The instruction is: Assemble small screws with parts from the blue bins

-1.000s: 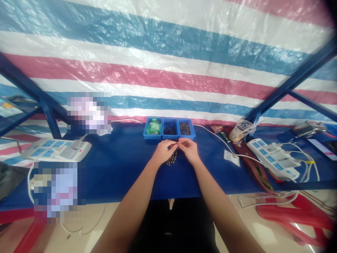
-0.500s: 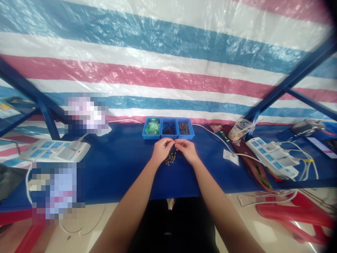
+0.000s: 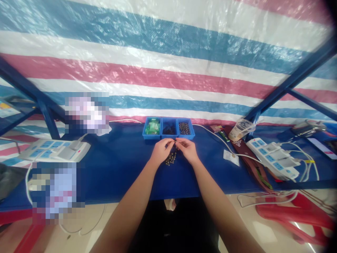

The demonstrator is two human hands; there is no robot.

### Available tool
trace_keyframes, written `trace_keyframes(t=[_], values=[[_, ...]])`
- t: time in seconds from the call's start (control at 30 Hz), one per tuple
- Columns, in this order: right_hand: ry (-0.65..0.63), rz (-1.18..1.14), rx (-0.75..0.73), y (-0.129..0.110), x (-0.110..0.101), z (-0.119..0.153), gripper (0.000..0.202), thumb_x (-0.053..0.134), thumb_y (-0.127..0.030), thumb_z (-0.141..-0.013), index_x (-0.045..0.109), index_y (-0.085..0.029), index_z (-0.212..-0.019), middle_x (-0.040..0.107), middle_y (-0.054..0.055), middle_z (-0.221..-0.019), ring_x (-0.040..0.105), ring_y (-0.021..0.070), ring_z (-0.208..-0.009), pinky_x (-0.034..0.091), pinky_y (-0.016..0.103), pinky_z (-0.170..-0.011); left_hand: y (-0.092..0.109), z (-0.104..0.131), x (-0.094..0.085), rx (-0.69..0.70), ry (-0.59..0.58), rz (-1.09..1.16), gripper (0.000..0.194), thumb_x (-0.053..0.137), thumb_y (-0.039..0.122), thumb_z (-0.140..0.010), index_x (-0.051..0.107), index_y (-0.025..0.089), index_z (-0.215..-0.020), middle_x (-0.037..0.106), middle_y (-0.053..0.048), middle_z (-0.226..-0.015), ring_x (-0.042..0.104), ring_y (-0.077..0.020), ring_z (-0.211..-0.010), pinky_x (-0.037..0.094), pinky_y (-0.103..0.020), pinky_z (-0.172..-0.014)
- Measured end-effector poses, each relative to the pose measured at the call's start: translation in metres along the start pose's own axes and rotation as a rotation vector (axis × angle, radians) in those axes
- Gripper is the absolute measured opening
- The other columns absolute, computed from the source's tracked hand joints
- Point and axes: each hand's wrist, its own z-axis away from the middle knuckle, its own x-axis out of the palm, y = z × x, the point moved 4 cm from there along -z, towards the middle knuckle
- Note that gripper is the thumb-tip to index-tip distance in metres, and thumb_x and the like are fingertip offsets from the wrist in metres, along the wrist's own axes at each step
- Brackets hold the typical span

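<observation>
My left hand [image 3: 162, 150] and my right hand [image 3: 186, 147] meet fingertip to fingertip over the blue table. Both are closed in a pinch around something small and dark, too little to name. Just below the fingers lies a loose pile of small brass-and-black metal parts [image 3: 171, 159], partly covered by my hands. Behind the hands stand three joined blue bins. The left bin [image 3: 152, 137] holds green pieces, the middle bin [image 3: 169, 136] small black parts, and the right bin [image 3: 186, 136] many small metallic parts.
A white power strip [image 3: 39, 149] lies on the left, another [image 3: 272, 158] on the right with plugs and cables. A plastic cup [image 3: 238, 131], a brown strap [image 3: 249, 158] and a small clear packet [image 3: 231, 157] are on the right. Striped sheeting [image 3: 168, 77] hangs behind.
My hands stay in nearly the same place, with only slight shifts of the fingers. The bins and the pile look the same.
</observation>
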Motion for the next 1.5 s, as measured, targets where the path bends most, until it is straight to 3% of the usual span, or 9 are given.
trace_keyframes(t=[0.23, 0.43, 0.6, 0.87, 1.13, 1.5], values=[[0.017, 0.057, -0.003, 0.0004, -0.0017, -0.0002, 0.038, 0.078, -0.047, -0.067, 0.073, -0.019, -0.092, 0.071, 0.004, -0.077, 0.062, 0.0148, -0.064, 0.054, 0.031, -0.064, 0.0002, -0.0006, 0.0025, 0.019, -0.043, -0.01, 0.025, 0.047, 0.035, -0.095, 0.068, 0.021, -0.095, 0.072, -0.004, -0.095, 0.066, -0.0167, -0.085, 0.051, -0.031, -0.082], [0.033, 0.051, 0.001, -0.0004, -0.0023, -0.0008, 0.037, 0.078, -0.045, -0.068, 0.073, -0.018, -0.092, 0.071, 0.004, -0.077, 0.062, 0.0143, -0.063, 0.054, 0.03, -0.064, -0.0037, 0.0, 0.0036, -0.005, -0.005, 0.013, 0.024, 0.052, 0.034, -0.093, 0.067, 0.023, -0.108, 0.072, -0.003, -0.104, 0.067, -0.0158, -0.088, 0.053, -0.029, -0.082], [0.012, 0.056, 0.013, 0.0019, -0.0026, 0.0, 0.037, 0.077, -0.046, -0.068, 0.074, -0.018, -0.093, 0.071, 0.004, -0.078, 0.063, 0.0152, -0.065, 0.055, 0.031, -0.064, -0.0005, -0.0003, 0.003, 0.032, 0.004, -0.001, 0.022, 0.049, 0.032, -0.094, 0.068, 0.022, -0.1, 0.072, -0.004, -0.103, 0.067, -0.0171, -0.094, 0.051, -0.032, -0.089], [-0.007, 0.048, -0.011, 0.0033, 0.0, 0.0006, 0.037, 0.079, -0.045, -0.065, 0.073, -0.019, -0.092, 0.072, 0.004, -0.08, 0.066, 0.0166, -0.069, 0.056, 0.032, -0.069, 0.0011, -0.0006, -0.0001, 0.032, -0.003, -0.034, 0.023, 0.045, 0.03, -0.096, 0.066, 0.021, -0.095, 0.07, -0.004, -0.097, 0.065, -0.0164, -0.089, 0.051, -0.03, -0.085], [0.002, 0.066, -0.006, 0.0031, -0.0018, -0.0012, 0.035, 0.077, -0.045, -0.07, 0.072, -0.018, -0.092, 0.071, 0.004, -0.075, 0.064, 0.0156, -0.064, 0.054, 0.03, -0.062, -0.0006, 0.0001, 0.0031, 0.034, -0.019, -0.022, 0.023, 0.048, 0.031, -0.094, 0.065, 0.022, -0.106, 0.07, -0.004, -0.109, 0.065, -0.0176, -0.099, 0.05, -0.032, -0.092], [-0.02, 0.034, -0.017, 0.0051, 0.001, 0.0006, 0.033, 0.079, -0.04, -0.068, 0.072, -0.018, -0.092, 0.072, 0.004, -0.08, 0.065, 0.0157, -0.068, 0.055, 0.03, -0.066, 0.0019, 0.0, 0.001, 0.06, -0.024, -0.071, 0.024, 0.043, 0.03, -0.097, 0.066, 0.022, -0.095, 0.07, -0.004, -0.096, 0.065, -0.0162, -0.09, 0.05, -0.029, -0.084]])
